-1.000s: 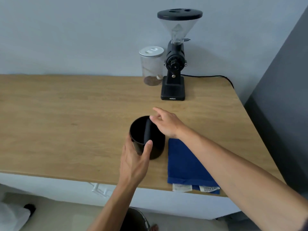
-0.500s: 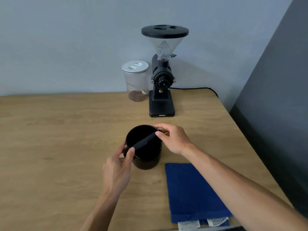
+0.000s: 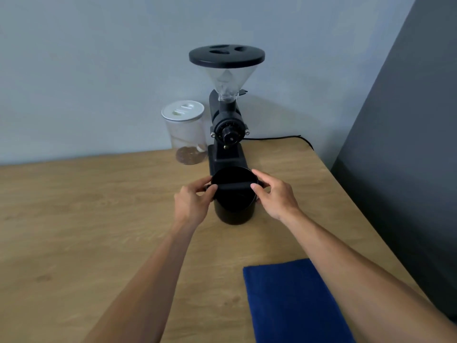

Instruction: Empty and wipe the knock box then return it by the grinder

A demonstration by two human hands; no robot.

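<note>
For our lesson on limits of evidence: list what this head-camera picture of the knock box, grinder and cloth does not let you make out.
- Head view: knock box floor, dark on black; clean or not is unclear.
- Grinder base front, hidden behind the box.
- Blue cloth near end, cut by the bottom edge.
- Left hand and right hand fingertips, behind the box.
- Jar contents, too small to identify.

Knock box [image 3: 234, 209]: matt black, smooth. Grinder [image 3: 226, 125]: matt black body, clear glossy plastic hopper. Jar [image 3: 187, 134]: clear plastic (white lid). Cloth [image 3: 294, 303]: blue, napped. Table [image 3: 86, 219]: wood grain, satin.
</note>
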